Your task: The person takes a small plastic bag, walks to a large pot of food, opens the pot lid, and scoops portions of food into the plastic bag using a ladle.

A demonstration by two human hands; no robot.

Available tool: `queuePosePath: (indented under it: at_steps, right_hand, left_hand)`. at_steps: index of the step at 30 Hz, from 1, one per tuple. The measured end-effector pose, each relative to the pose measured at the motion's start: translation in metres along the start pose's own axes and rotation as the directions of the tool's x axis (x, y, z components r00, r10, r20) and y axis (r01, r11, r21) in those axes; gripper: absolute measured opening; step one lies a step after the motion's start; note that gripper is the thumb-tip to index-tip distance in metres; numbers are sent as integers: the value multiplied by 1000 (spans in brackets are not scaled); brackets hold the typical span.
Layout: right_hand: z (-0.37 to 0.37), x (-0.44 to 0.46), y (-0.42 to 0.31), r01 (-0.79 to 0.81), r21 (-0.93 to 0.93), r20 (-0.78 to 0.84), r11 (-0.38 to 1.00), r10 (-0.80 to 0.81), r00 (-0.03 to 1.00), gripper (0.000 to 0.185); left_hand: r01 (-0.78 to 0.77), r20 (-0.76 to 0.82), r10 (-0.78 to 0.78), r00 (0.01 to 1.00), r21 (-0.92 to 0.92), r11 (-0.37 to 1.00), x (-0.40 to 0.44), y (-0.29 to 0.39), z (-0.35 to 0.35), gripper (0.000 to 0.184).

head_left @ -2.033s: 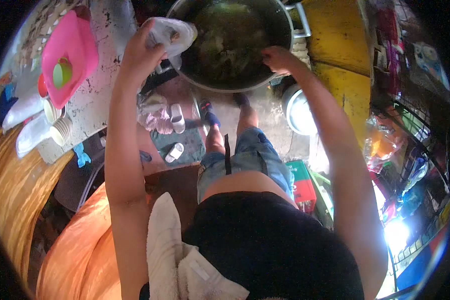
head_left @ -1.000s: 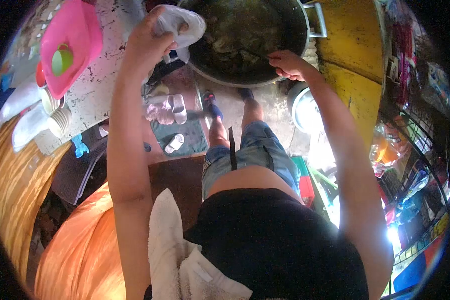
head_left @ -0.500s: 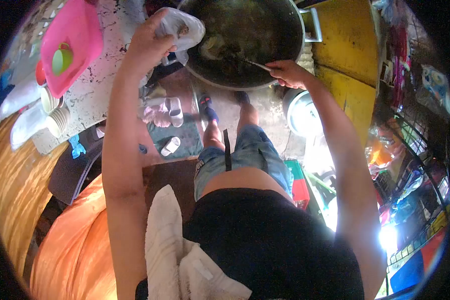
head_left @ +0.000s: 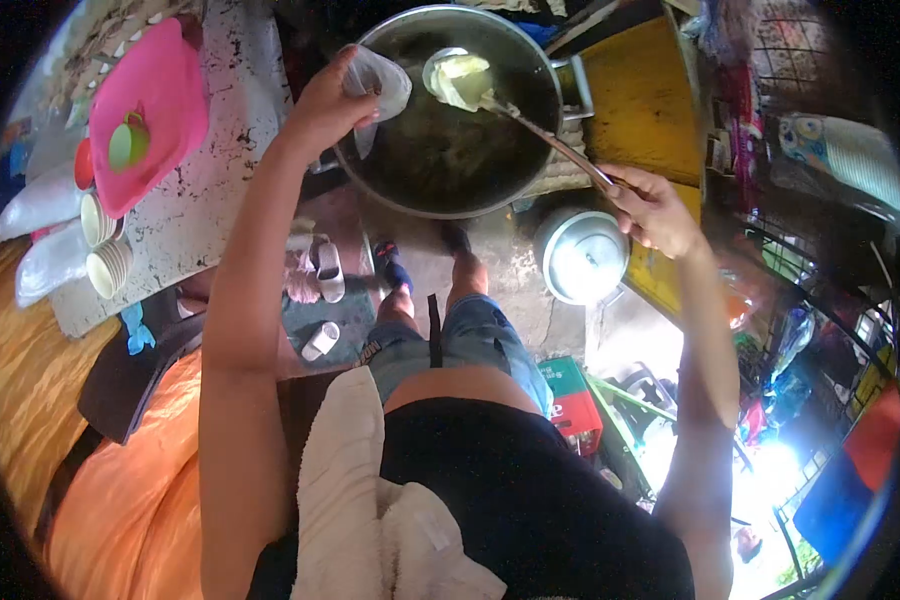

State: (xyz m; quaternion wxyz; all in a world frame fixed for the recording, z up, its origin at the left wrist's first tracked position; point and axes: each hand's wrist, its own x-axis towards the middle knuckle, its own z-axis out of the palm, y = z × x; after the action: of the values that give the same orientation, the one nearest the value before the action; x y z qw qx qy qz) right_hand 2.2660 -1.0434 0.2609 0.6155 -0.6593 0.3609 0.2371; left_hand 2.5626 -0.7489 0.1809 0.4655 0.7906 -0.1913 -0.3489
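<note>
My left hand [head_left: 330,108] pinches a clear plastic bag [head_left: 385,85] and holds it over the left rim of a large, deep metal pot [head_left: 448,212]. Dark liquid fills the pot's inside. In my right hand [head_left: 652,208] is the long handle of a ladle [head_left: 562,148], which reaches in from the right. Pale, yellowish-white pieces of food [head_left: 462,76] lie in the ladle's bowl, above the liquid and a little right of the bag. Whether anything is inside the bag I cannot make out.
On the left, a worn table [head_left: 185,215] bears a pink tray [head_left: 165,110] with a green cup [head_left: 128,145], plus stacked paper bowls [head_left: 108,268]. A lidded silver pot [head_left: 582,256] stands low at right, near a yellow panel [head_left: 625,100]. Slippers [head_left: 320,341] lie on the floor.
My right hand has lifted the ladle out of the dark liquid, bringing up pale food, and has moved right and back. My left hand still holds the bag at the pot's left side.
</note>
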Motion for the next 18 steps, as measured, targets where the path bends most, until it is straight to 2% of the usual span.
queuePosePath:
  at_steps: [4, 5, 7, 8, 9, 10, 11, 14, 15, 18]
  right_hand:
    - [8, -45, -26, 100, 38, -74, 994, -97, 992, 39]
    - [12, -54, -33, 132, 35, -37, 991, -131, 991, 39]
    - [40, -56, -28, 301, -73, -77, 951, -306, 949, 39]
    - [57, -53, -25, 376, -129, -89, 918, -388, 917, 39]
    - [76, -48, -25, 421, -351, -123, 836, -487, 865, 41]
    - [92, -44, -25, 427, -558, -130, 712, -583, 802, 44]
    - [102, -43, -27, 416, -613, -124, 672, -602, 789, 46]
    - [114, -40, -23, 336, -764, -105, 550, -621, 777, 49]
    - [114, -37, -16, 281, -808, -109, 517, -601, 792, 49]
    - [114, -31, -4, 168, -867, -159, 469, -581, 798, 48]
  left_hand:
    - [-4, -24, 0, 1000, -160, 987, 12, 2, 27, 69]
    - [-66, -39, 62, 997, -129, 989, 23, -8, 33, 70]
    - [-183, -61, 180, 982, -65, 981, 43, -28, 45, 71]
    - [-194, -70, 184, 980, -167, 967, 41, -19, 49, 63]
    - [-201, -77, 187, 979, -267, 943, 34, -2, 52, 55]
    - [-207, -83, 190, 978, -362, 909, 29, 12, 53, 47]
    - [-135, -101, 107, 989, -327, 935, 27, 18, 55, 42]
    - [-157, -97, 134, 986, -284, 946, 29, 17, 47, 41]
    - [-180, -99, 166, 981, -163, 970, 29, 18, 45, 38]
    - [-204, -48, 198, 979, -157, 966, 23, 20, 44, 41]
